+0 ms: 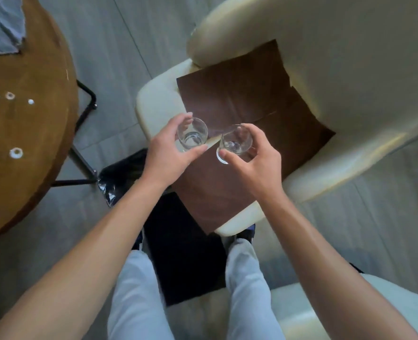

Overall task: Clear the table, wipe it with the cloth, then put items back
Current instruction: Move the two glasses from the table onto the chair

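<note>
Head view, looking steeply down: the round wooden counter [28, 123] is cut off by the left edge of the frame, so only part of its top shows, dotted with white ring marks [16, 152]. A grey cloth [1, 25] lies on it in the upper left corner, also cropped by the frame. Whether either glass holds liquid is hard to make out; both are clear and slightly blurred.

At centre frame both forearms reach forward over a cream chair [313, 94] whose seat carries a brown mat [252, 99]. The left hand [168, 153] curls around the left glass [192, 134], fingers behind it and thumb along its near side. The right hand [254, 160] grips the right glass [236, 142] the same way, thumb pressed on the near rim. The two glasses are just beside each other, above the mat; whether they touch it cannot be told. Pale trousers [139, 298] and a dark floor mat [185, 256] fill the lower centre.
</note>
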Tool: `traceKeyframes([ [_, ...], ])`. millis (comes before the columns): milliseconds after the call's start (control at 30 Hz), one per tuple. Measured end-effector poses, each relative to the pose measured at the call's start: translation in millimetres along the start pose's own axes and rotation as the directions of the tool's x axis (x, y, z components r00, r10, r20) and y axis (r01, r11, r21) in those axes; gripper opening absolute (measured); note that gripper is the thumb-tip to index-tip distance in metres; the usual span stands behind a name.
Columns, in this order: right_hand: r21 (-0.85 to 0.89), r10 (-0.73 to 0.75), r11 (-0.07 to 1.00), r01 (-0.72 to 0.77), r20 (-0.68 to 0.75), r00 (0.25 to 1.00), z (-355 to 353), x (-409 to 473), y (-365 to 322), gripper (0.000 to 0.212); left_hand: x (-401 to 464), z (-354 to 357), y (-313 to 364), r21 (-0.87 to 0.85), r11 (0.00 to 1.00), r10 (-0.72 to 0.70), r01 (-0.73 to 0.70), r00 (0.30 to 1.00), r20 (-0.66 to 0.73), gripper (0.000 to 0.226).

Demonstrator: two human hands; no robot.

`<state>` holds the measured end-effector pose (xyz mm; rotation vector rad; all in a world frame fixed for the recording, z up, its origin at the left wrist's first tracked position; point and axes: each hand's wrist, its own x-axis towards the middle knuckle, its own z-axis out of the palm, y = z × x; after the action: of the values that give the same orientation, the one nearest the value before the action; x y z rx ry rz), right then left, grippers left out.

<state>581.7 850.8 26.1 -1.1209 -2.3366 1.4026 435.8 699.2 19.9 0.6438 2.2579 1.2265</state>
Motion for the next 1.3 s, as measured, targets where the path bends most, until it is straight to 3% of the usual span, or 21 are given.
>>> traceKeyframes([
  [233, -0.007, -0.031, 0.999, 0.031, 0.044, 0.999, -32, 54, 36, 0.069, 39, 60, 8, 0.006, 1.000, -0.028, 0.028, 0.999, -0.043, 0.073],
  [533, -0.031, -0.108, 0.993, 0.110, 0.054, 0.993, -13, 154, 74, 0.068, 103, 109, -6, 0.070, 0.996, -0.053, 0.061, 0.993, -0.108, 0.072],
  [733, -0.053, -0.114, 0.991, 0.120, 0.105, 0.988, 7, 194, 93, 0.070, 136, 119, -27, 0.063, 0.982, -0.170, 0.178, 0.979, -0.116, 0.072],
  [1033, -0.087, -0.163, 0.980, 0.179, 0.164, 0.973, 15, 222, 104, 0.074, 157, 130, -36, 0.056, 0.983, -0.162, 0.173, 0.974, -0.159, 0.072],
  [1300, -0.088, -0.151, 0.981, 0.174, 0.221, 0.963, 17, 233, 111, 0.072, 170, 137, -39, 0.156, 0.963, -0.198, 0.220, 0.969, -0.146, 0.073],
])
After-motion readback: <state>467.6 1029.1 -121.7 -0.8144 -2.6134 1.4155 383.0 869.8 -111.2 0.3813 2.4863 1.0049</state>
